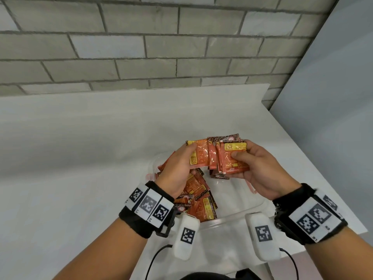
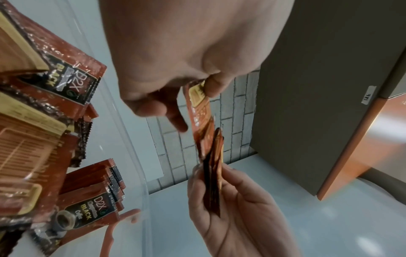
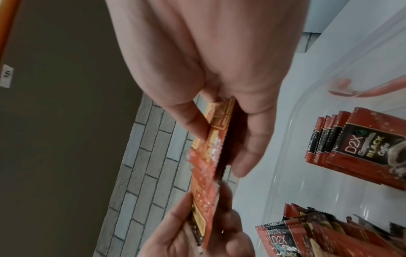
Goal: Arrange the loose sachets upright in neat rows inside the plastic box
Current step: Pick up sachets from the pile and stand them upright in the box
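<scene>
Over the clear plastic box [image 1: 232, 220], both hands hold red and orange coffee sachets. My left hand [image 1: 190, 156] pinches one sachet [image 1: 201, 156] by its left end, thumb on its face. My right hand [image 1: 242, 158] grips a small stack of sachets [image 1: 232, 158] on edge, thumb across the front one. The single sachet overlaps the stack's left side. In the left wrist view the left hand [image 2: 195, 104] holds its sachet [image 2: 198, 113] against the stack [image 2: 214, 177]. The right wrist view shows the right hand [image 3: 219, 139] round the stack [image 3: 211, 156]. Loose sachets [image 1: 199, 201] lie jumbled in the box's left half.
The box stands on a white table [image 1: 80, 158] against a grey brick wall [image 1: 141, 47]. A short row of sachets [image 3: 356, 147] leans together inside the box. The box's right half shows bare bottom [image 1: 232, 197]. The table's right edge [image 1: 314, 164] runs close by.
</scene>
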### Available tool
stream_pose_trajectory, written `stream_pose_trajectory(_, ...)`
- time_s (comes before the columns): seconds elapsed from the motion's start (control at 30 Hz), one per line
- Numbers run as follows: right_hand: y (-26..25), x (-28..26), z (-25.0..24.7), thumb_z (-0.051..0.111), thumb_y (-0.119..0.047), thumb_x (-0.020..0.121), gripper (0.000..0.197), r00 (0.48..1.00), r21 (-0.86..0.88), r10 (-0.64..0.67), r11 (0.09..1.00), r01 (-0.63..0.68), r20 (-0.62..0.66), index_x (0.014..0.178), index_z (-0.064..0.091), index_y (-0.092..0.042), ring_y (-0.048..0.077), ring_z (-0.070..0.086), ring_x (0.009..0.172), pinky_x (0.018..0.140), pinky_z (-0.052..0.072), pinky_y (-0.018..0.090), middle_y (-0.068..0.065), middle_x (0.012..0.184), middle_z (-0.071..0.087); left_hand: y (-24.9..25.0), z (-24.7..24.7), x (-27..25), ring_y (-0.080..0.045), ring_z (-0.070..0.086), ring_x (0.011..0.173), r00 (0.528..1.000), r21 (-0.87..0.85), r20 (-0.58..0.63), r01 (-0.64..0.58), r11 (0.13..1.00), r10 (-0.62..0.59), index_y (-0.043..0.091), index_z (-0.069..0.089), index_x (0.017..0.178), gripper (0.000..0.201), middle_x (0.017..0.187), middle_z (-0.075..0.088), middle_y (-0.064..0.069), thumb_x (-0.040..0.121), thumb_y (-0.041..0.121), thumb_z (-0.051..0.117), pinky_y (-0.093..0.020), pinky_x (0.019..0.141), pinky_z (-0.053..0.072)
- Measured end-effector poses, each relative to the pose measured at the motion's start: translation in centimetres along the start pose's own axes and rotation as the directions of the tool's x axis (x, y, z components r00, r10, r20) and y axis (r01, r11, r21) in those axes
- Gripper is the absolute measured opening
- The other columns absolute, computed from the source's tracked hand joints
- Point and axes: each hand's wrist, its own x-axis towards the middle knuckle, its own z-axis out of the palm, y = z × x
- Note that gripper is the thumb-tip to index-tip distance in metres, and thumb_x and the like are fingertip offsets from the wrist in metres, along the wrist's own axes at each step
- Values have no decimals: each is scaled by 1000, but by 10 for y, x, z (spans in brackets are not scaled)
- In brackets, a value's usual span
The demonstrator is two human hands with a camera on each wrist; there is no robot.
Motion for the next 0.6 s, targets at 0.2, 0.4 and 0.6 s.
stream_pose_trajectory(0.2, -1, 0, -3, 48, -2, 93, 22, 998, 142, 42, 989, -35, -43, 111, 57, -8, 22, 70, 80, 70, 60, 42, 11, 94, 70, 1, -1, -1, -11, 56, 80, 979, 120, 161, -143, 982, 123, 22, 60, 107, 24, 95, 65, 2, 97, 5, 47, -22, 64, 38)
stream_pose_trajectory(0.4, -1, -5, 4, 47, -4, 93, 27, 1000, 94, 24, 995, -23, -14, 119, 54, -8, 28, 66, 92, 89, 50, 54, 16, 107, 66, 1, 6, -7, -1, 59, 89, 971, 194, 213, -152, 969, 109, 24, 64, 105, 23, 99, 66, 10, 92, 40, 55, -26, 73, 42)
stream_pose_trajectory(0.6, 4, -10, 26, 48, -5, 94, 26, 987, -82, -52, 995, 65, 151, 118, 54, -12, 20, 64, 97, 87, 52, 40, 8, 106, 67, 2, 15, -7, -22, 65, 102, 956, -200, 294, 64, 978, -2, 9, 51, 129, 40, 111, 67, -9, 90, 17, 58, -36, 84, 55)
